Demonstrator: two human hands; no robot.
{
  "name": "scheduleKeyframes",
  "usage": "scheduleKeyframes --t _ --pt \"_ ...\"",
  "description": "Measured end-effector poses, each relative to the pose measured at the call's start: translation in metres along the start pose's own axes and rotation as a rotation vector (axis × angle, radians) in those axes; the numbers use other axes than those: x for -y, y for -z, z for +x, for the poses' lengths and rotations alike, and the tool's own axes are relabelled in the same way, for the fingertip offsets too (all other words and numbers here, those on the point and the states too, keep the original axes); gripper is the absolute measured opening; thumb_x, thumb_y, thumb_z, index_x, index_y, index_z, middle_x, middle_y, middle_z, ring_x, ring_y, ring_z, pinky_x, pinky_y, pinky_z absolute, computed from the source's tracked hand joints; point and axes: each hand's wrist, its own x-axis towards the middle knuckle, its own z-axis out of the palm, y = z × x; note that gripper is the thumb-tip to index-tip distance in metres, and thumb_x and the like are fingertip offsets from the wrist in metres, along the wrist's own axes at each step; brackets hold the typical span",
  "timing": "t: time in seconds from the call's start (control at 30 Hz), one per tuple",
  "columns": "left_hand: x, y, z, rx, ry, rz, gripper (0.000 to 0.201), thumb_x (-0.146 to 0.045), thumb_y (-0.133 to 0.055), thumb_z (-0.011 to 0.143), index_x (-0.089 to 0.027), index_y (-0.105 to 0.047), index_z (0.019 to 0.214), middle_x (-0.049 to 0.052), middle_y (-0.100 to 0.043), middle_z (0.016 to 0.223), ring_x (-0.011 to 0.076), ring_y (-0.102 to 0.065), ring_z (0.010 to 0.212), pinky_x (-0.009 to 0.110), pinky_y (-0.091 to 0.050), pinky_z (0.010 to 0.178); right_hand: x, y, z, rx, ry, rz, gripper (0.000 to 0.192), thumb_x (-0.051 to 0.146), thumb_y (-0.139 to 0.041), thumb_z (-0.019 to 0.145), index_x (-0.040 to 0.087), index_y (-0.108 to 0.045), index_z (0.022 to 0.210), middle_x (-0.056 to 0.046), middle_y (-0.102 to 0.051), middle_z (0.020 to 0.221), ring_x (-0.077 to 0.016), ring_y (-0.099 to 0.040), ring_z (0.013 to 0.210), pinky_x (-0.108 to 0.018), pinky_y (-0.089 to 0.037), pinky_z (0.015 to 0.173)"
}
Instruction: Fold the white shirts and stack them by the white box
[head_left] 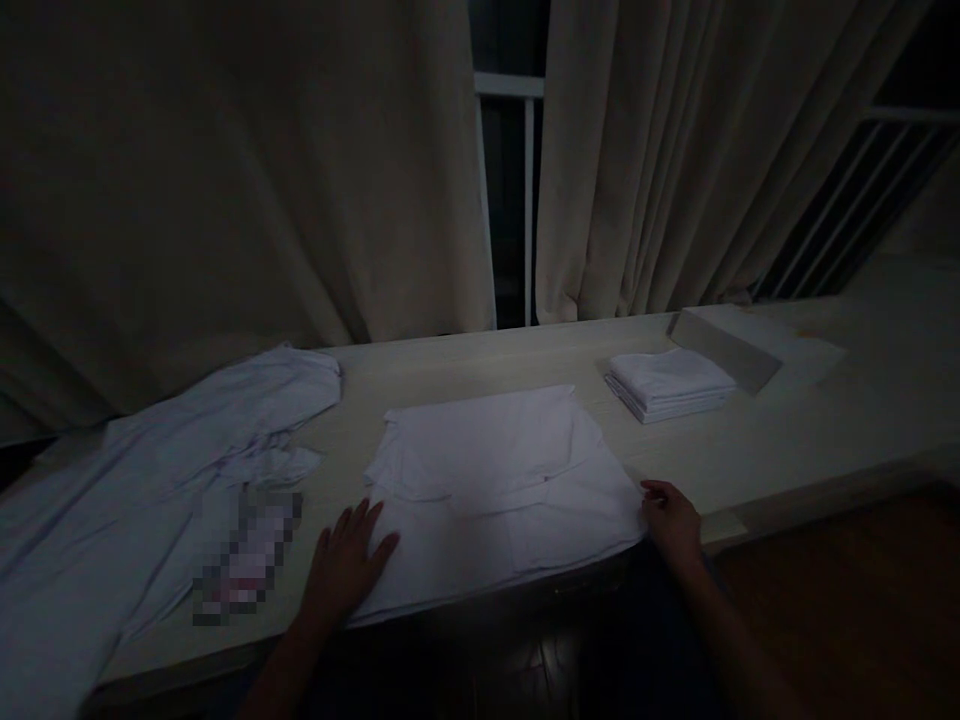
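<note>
A white garment (pixel 465 540), probably a shirt, lies spread in front of me with its far part folded back over itself. Its near edge reaches the front of the pale tabletop. At the garment's left side rests my left hand (pixel 349 560), fingers spread and thumb on the fabric. My right hand (pixel 673 520) is at the opposite side, its fingers curled in and pinching the garment's right edge. Dim light hides the finer detail of the cloth.
Rumpled white cloth (pixel 150 490) covers the left of the pale table (pixel 450 360), with a pixelated item (pixel 247 560) by it. A folded white stack (pixel 671 380) sits at the right, next to an open box (pixel 727 345). Beige curtains (pixel 637 150) hang behind.
</note>
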Motion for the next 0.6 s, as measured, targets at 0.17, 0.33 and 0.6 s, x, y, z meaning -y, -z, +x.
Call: scheduleKeyframes --t 0.17,0.33,0.6 --pt "-0.004 0.006 0.001 -0.005 0.001 -0.003 0.068 -0.062 -0.026 0.091 -0.026 -0.034 0.148 0.005 -0.026 0.159 0.0315 -0.02 0.146 0.055 -0.02 0.114 0.007 -0.009 -0.002 -0.091 -0.057 0.028 0.041 0.027 -0.048 0.069 0.016 -0.068 0.103 -0.008 -0.069 0.092 -0.0218 -0.062 0.074 -0.033 -0.044 0.071" --pt "-0.011 0.009 0.008 -0.031 0.007 -0.016 0.064 -0.058 -0.027 0.092 -0.029 -0.032 0.149 0.004 -0.025 0.159 0.0332 -0.018 0.146 0.059 -0.018 0.113 0.01 -0.011 -0.004 -0.111 -0.035 0.013 0.041 0.027 -0.048 0.07 0.015 -0.067 0.104 -0.009 -0.068 0.092 -0.0222 -0.061 0.075 -0.033 -0.043 0.072" --pt "-0.003 0.001 -0.004 -0.114 0.018 -0.14 0.045 -0.04 -0.042 0.09 -0.021 -0.055 0.129 0.011 -0.037 0.153 0.0309 -0.026 0.144 0.057 -0.026 0.111 0.015 -0.011 -0.008 -0.167 0.179 -0.113 0.035 0.026 -0.048 0.074 0.011 -0.067 0.1 -0.012 -0.064 0.088 -0.0262 -0.057 0.083 -0.039 -0.043 0.079"
